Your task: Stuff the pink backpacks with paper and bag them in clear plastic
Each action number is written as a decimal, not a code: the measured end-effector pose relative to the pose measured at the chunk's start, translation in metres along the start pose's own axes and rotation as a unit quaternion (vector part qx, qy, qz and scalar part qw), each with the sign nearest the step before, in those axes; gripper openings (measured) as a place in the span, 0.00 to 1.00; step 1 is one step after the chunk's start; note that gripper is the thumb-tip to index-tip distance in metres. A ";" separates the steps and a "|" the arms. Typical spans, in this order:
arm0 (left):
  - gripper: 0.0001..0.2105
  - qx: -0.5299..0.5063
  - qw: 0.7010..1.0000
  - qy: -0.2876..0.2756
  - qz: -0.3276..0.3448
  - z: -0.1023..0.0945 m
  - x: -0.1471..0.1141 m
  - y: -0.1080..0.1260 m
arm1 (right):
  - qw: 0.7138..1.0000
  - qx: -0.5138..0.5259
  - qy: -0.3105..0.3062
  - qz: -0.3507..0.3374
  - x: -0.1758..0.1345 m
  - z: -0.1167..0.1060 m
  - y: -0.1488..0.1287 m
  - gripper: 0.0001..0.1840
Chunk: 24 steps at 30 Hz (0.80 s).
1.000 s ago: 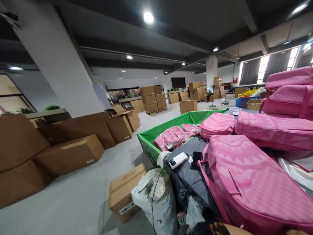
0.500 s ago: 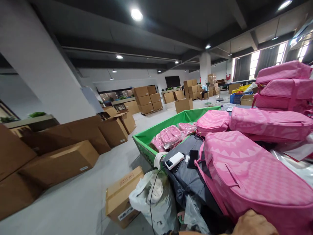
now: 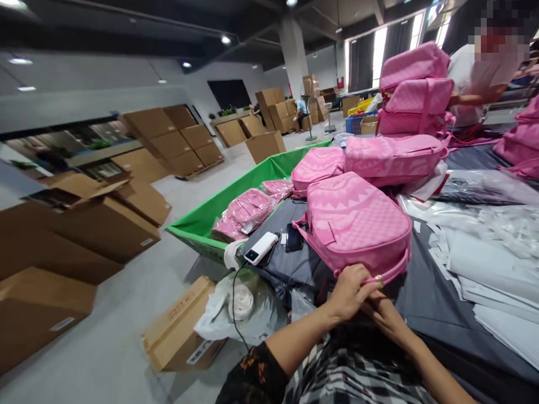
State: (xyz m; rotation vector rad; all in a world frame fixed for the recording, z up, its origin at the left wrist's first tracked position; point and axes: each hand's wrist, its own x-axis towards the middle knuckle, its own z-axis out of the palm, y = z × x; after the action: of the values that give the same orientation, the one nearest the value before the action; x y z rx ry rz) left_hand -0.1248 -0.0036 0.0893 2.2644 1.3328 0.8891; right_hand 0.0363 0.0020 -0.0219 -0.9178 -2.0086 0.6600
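A pink patterned backpack (image 3: 357,224) lies on the dark grey cloth of the table right before me. At its near end my left hand (image 3: 348,289) is closed on the edge, beside a metal zipper pull (image 3: 378,278). My right hand (image 3: 381,308) meets the left at the same edge, its fingers closed there and partly hidden. Behind this bag lie a second pink backpack (image 3: 318,167) and a larger one (image 3: 391,157). Further back, more pink bags (image 3: 415,106) are stacked up.
To the left is a green bin (image 3: 197,224) holding plastic-wrapped pink bags (image 3: 250,207). A white power bank (image 3: 261,248) and a phone (image 3: 293,238) lie near the table edge. White sheets (image 3: 492,269) are at right. A co-worker (image 3: 475,73) stands behind the stack. Cardboard boxes (image 3: 109,224) line the floor.
My view has swung right and down, bringing the co-worker and white sheets into sight. Both my hands are now together at the backpack's near edge; earlier only one hand showed at the bottom.
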 end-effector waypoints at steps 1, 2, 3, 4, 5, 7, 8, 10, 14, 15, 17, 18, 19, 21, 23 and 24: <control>0.14 -0.015 1.000 -0.005 -0.007 0.003 -0.005 -0.005 | 1.000 -0.016 0.026 0.005 -0.010 -0.012 -0.006 0.17; 0.14 -0.028 1.000 -0.007 -0.005 0.005 -0.009 -0.009 | 0.997 -0.044 0.065 0.008 -0.018 -0.024 -0.014 0.15; 0.14 -0.038 0.999 -0.009 0.003 0.008 -0.013 -0.011 | 0.991 -0.080 0.109 0.001 -0.024 -0.036 -0.023 0.13; 0.14 -0.045 0.999 -0.009 0.013 0.011 -0.016 -0.012 | 0.982 -0.123 0.144 -0.019 -0.027 -0.047 -0.033 0.14; 0.14 -0.051 0.998 -0.007 0.025 0.012 -0.018 -0.011 | 0.972 -0.166 0.159 -0.052 -0.027 -0.057 -0.043 0.16; 0.15 -0.063 0.997 0.011 0.048 0.012 -0.020 -0.005 | 0.953 -0.230 0.137 -0.140 -0.020 -0.071 -0.059 0.18; 0.16 -0.072 0.995 0.026 0.059 0.009 -0.021 -0.001 | 0.944 -0.250 0.115 -0.182 -0.013 -0.077 -0.064 0.19; 0.19 -0.095 0.991 0.057 0.072 -0.001 -0.024 0.007 | 0.933 -0.266 0.074 -0.230 0.001 -0.090 -0.065 0.21; 0.21 -0.121 0.987 0.081 0.072 -0.019 -0.038 0.012 | 0.945 -0.259 0.093 -0.179 0.018 -0.125 -0.032 0.13; 0.21 -0.110 0.989 0.067 0.077 -0.018 -0.043 0.010 | 0.954 -0.239 0.095 -0.157 0.019 -0.131 -0.021 0.11; 0.17 -0.059 0.994 0.009 0.092 -0.010 -0.051 0.003 | 0.977 -0.178 0.068 -0.096 0.013 -0.136 -0.002 0.11; 0.14 -0.023 0.994 -0.021 0.102 -0.004 -0.056 0.000 | 0.987 -0.140 0.062 -0.044 0.007 -0.134 0.004 0.14; 0.10 0.011 0.992 -0.038 0.119 0.000 -0.061 -0.003 | 0.992 -0.101 0.075 0.026 -0.002 -0.129 0.007 0.19; 0.06 0.043 0.986 -0.016 0.159 0.003 -0.072 -0.006 | 0.970 -0.005 0.133 0.203 -0.022 -0.114 0.003 0.31; 0.11 0.028 0.984 0.089 0.155 -0.007 -0.079 -0.009 | 0.914 0.110 0.160 0.357 -0.038 -0.097 -0.012 0.40; 0.13 0.014 0.980 0.158 0.117 -0.014 -0.079 -0.012 | 0.885 0.168 0.152 0.406 -0.041 -0.089 -0.022 0.42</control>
State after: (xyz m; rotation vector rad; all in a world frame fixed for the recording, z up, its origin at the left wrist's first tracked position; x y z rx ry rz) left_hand -0.1701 -0.0672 0.0665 2.4110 1.2218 1.3658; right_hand 0.1194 -0.0328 0.0219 -1.5362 -1.1229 1.1829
